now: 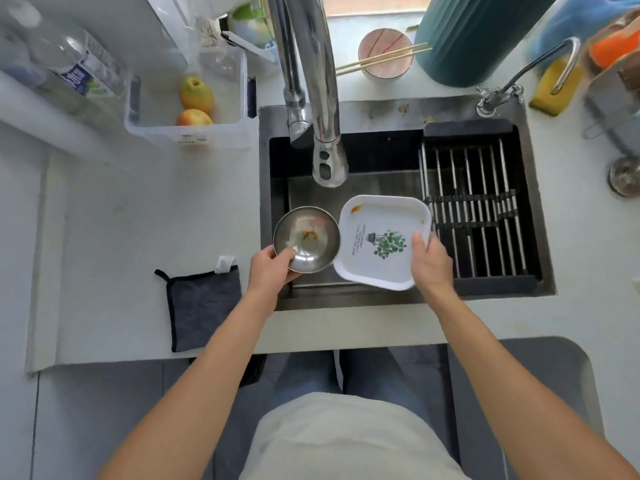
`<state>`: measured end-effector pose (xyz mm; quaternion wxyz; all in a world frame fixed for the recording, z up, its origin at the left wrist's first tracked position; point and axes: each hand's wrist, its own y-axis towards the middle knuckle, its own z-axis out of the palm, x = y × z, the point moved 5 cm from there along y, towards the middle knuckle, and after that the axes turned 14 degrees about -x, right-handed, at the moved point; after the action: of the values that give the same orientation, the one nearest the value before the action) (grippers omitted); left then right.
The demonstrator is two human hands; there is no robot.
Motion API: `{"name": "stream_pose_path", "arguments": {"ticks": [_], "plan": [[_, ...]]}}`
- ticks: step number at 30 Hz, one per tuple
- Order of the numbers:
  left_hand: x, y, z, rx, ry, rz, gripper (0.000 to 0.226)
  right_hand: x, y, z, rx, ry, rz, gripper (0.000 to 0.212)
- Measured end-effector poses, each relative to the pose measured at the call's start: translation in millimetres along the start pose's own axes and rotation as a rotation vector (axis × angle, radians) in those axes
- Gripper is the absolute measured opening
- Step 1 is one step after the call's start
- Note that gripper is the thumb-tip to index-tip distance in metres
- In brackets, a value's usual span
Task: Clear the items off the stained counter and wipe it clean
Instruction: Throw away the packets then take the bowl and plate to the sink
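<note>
Head view looks straight down on a dark sink (363, 181) set in a white bench (156, 216), with a chrome tap (322, 98) arching over it at upper centre. Both hands are out over the sink, at mid-frame. Left hand (268, 268) grips a steel bowl (306, 239) by its near rim, thumb inside; the bowl carries an orange smear at its bottom. Right hand (431, 263) grips a white square plate (381, 240) by its right edge, thumb on the upper face; the plate has a green plant print and orange stains near its far rim. Bowl and plate sit side by side, edges touching or nearly so.

A black rack (474, 209) fills the right part of the sink. A grey cloth (204, 306) lies flat on the bench at lower left of the sink, just beside the left wrist. At upper left, a clear tub (187, 109) holds two apples (195, 95). At the top, beyond the tap, stands a small bowl with chopsticks (382, 58) laid across it, next to a teal container (478, 36). A yellow sponge (556, 88) lies at upper right beside a smaller tap (540, 71).
</note>
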<state>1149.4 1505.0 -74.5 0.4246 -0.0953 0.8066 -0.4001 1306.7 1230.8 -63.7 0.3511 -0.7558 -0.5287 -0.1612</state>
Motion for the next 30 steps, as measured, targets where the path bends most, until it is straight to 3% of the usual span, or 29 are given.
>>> {"name": "stream_pose_path", "arguments": {"ticks": [13, 21, 30], "plan": [[48, 89, 92, -0.111, -0.062, -0.198, 0.03, -48, 75, 115, 0.064, -0.159, 0.207, 0.037], [78, 127, 114, -0.155, -0.112, -0.262, 0.022, -82, 107, 135, 0.086, -0.11, 0.239, 0.044], [90, 140, 125, -0.159, -0.072, -0.249, 0.031, -104, 119, 140, 0.08, -0.16, 0.364, 0.045]]}}
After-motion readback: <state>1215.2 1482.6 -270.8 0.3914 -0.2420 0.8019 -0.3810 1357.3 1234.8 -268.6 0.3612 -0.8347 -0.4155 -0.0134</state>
